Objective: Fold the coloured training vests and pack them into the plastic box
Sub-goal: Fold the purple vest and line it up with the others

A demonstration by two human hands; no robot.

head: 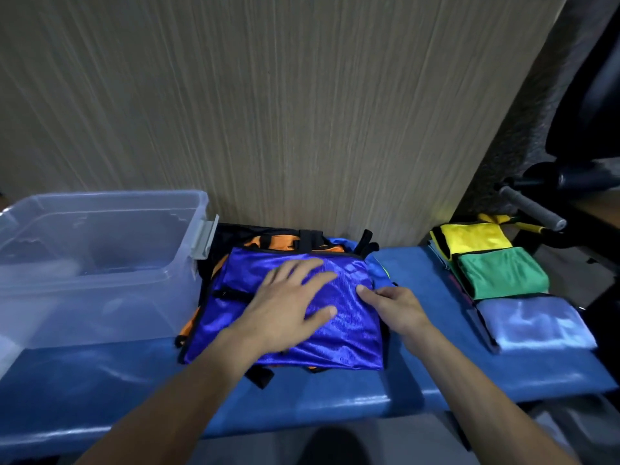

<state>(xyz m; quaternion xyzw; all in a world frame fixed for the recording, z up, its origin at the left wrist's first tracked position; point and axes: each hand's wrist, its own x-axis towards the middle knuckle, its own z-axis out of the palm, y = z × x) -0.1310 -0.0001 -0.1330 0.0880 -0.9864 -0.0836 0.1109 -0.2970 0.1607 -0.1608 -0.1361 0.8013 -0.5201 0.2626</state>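
A shiny blue vest (342,333) with black trim lies folded on the blue padded bench (335,397), on top of an orange vest (281,244). My left hand (288,303) presses flat on the blue vest with fingers spread. At the vest's right edge my right hand (392,305) has its fingers curled onto the fabric. The clear plastic box (100,297) stands at the left with no vests inside. Folded yellow (473,238), green (500,275) and light blue (533,325) vests lie in a row at the right.
A wood-grain panel (268,112) rises right behind the bench. Black gym equipment with a grey foam handle (533,209) stands at the far right. The box's grey latch (204,238) faces the vest pile.
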